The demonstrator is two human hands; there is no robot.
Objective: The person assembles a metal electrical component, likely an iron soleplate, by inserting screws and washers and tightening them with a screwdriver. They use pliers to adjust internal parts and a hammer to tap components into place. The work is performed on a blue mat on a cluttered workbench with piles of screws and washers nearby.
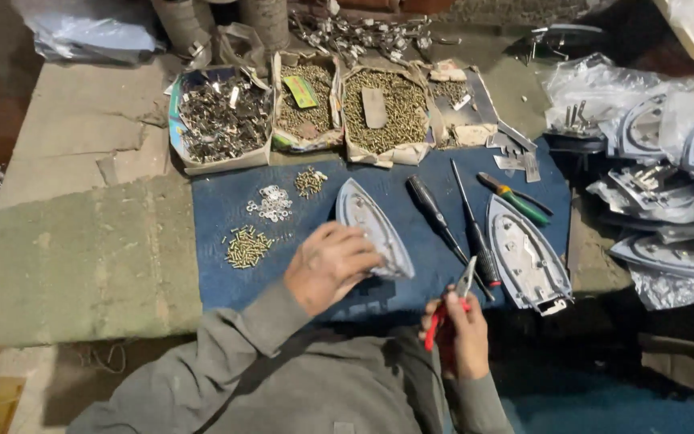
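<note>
Right hand is wrapped tight round red-handled pliers, nose aimed up toward one o'clock. Left hand clamps the near end of a grey iron soleplate, fingers curled over its edge. That plate sits at about ten o'clock from the pliers, close by, its long axis running from the left hand up to its pointed tip at eleven o'clock. At one o'clock from the pliers lie two dark screwdrivers, with a second soleplate just beyond on the blue mat.

Dull grey metal soleplate, red plastic-handled pliers, matt blue cloth mat
</note>
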